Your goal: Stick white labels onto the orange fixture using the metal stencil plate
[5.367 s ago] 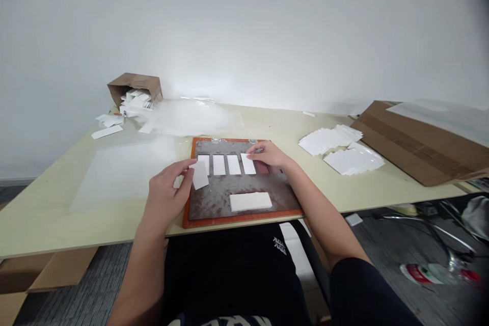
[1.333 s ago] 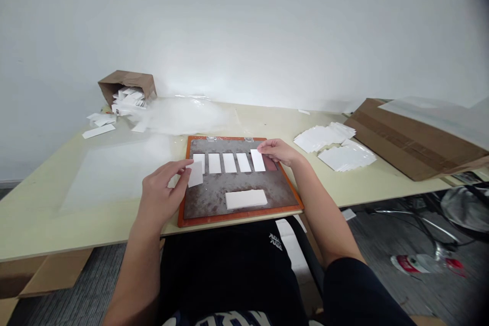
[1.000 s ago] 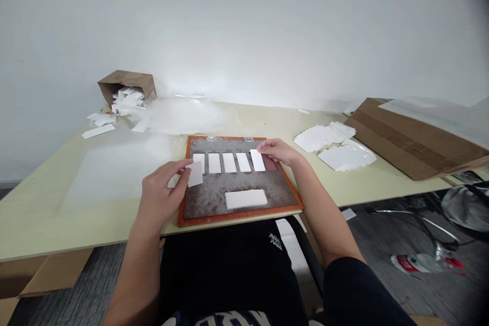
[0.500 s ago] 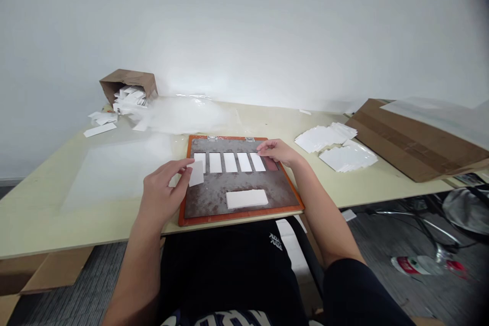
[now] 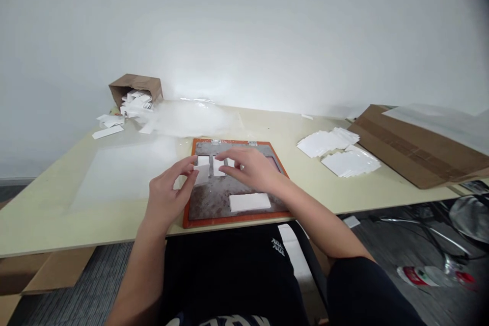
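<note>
The left hand (image 5: 170,188) has its grip pinched on a white card (image 5: 202,175). The card is over the left part of a dark board (image 5: 210,199) with an orange edge. The right hand (image 5: 255,168) is above the middle of the board. Its grip is apart, with a gap between thumb and finger, and I cannot tell if the fingertips touch anything. Just by them are white cards in slots (image 5: 219,169), lying side by side, and the hand hides some of that row. Near the front edge of the board lies a stack of white cards (image 5: 250,202). The board sits on a pale table (image 5: 122,226). At the back left, a small brown box (image 5: 132,80) lies with white pieces (image 5: 136,102) in its mouth. To the right, two spread piles of white sheets (image 5: 350,162) lie near a big brown box (image 5: 408,153).
</note>
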{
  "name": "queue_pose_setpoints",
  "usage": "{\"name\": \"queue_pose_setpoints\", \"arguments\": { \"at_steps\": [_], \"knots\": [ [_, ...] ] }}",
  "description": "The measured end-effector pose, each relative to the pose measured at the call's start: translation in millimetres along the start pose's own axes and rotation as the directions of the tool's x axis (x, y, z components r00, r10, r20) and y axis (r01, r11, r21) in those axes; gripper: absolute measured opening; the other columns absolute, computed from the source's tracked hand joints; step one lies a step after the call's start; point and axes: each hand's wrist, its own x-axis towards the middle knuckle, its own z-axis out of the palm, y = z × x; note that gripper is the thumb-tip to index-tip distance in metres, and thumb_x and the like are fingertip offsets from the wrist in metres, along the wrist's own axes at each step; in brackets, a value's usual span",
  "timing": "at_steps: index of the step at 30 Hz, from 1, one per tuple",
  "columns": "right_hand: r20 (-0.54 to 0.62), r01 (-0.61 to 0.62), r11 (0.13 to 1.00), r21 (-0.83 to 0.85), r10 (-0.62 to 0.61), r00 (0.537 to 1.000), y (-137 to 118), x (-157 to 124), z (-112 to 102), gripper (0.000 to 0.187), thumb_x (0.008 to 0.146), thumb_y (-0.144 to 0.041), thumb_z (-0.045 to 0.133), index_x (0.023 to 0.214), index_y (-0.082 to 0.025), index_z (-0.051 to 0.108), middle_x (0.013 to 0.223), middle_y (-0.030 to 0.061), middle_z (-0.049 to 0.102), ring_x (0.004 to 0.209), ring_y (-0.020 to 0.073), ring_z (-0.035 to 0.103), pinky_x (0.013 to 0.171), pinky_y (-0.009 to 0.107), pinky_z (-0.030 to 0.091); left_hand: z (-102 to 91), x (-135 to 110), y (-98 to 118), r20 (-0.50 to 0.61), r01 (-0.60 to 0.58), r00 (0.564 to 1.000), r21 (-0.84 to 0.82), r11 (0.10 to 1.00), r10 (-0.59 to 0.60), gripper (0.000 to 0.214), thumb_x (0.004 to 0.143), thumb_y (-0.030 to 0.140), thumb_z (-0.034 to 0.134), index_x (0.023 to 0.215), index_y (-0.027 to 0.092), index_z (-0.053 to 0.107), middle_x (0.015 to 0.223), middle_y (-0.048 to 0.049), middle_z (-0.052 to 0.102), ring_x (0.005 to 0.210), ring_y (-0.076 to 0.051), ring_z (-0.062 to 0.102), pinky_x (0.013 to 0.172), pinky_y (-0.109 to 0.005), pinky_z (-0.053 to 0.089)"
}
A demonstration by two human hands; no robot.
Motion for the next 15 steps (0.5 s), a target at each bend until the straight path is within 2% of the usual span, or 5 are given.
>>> {"name": "queue_pose_setpoints", "arguments": {
  "at_steps": [4, 8, 10, 12, 15],
  "knots": [
    [-0.02, 0.061, 0.995, -0.075, -0.063, 0.998, -9.4, 11.8, 19.6, 0.016, 0.096, -0.033, 0.053, 0.103, -0.027, 0.066, 0.107, -0.0006, 0.071, 0.075, 0.0136, 0.061, 0.064, 0.026, 0.041, -0.1, 0.0, -3.1, 0.005, -0.037, 0.999, -0.015, 0.999, 0.037, 0.028, 0.09, 0.034, 0.058, 0.116, 0.026, 0.066, 0.09, 0.0009, 0.075, 0.076, -0.014, 0.07, 0.082, -0.029, 0.056],
    [-0.012, 0.063, 0.998, -0.031, -0.063, 0.998, -11.4, 16.0, 19.6, 0.018, 0.096, -0.028, 0.05, 0.094, -0.026, 0.067, 0.095, -0.0011, 0.072, 0.078, 0.0144, 0.062, 0.065, 0.026, 0.04, -0.9, 0.4, -2.2, 0.023, -0.045, 0.999, -0.029, 0.999, 0.045, 0.03, 0.09, 0.033, 0.059, 0.118, 0.026, 0.064, 0.092, 0.0006, 0.075, 0.077, -0.014, 0.07, 0.08, -0.029, 0.056],
    [-0.031, 0.039, 0.999, 0.019, -0.038, 0.999, -5.5, 15.2, 9.4, 0.019, 0.096, -0.028, 0.05, 0.094, -0.024, 0.068, 0.093, 0.0007, 0.071, 0.08, 0.0152, 0.062, 0.068, 0.026, 0.042, -1.7, 1.0, 0.3, 0.08, -0.001, 0.997, -0.053, 0.999, 0.006, 0.038, 0.088, 0.036, 0.061, 0.124, 0.025, 0.06, 0.097, -0.0011, 0.075, 0.078, -0.015, 0.07, 0.075, -0.028, 0.057],
    [-0.064, -0.01, 0.995, 0.098, 0.016, 0.998, 11.1, 11.8, -7.0, 0.019, 0.094, -0.032, 0.052, 0.095, -0.023, 0.069, 0.093, 0.0026, 0.071, 0.078, 0.0152, 0.061, 0.071, 0.027, 0.044, -2.6, 1.9, 3.2, 0.136, 0.058, 0.989, -0.06, 0.997, -0.05, 0.045, 0.087, 0.039, 0.061, 0.129, 0.024, 0.056, 0.101, -0.0027, 0.074, 0.079, -0.016, 0.07, 0.072, -0.028, 0.058],
    [-0.088, -0.125, 0.958, 0.257, 0.152, 0.984, 58.5, -1.3, -36.8, 0.024, 0.087, -0.041, 0.061, 0.094, -0.019, 0.069, 0.092, 0.0054, 0.069, 0.077, 0.0157, 0.059, 0.069, 0.028, 0.044, -3.7, 3.2, 6.5, 0.168, 0.111, 0.981, -0.046, 0.993, -0.102, 0.045, 0.088, 0.042, 0.059, 0.129, 0.025, 0.056, 0.101, -0.0026, 0.073, 0.08, -0.017, 0.07, 0.07, -0.029, 0.058]
  ]
}}
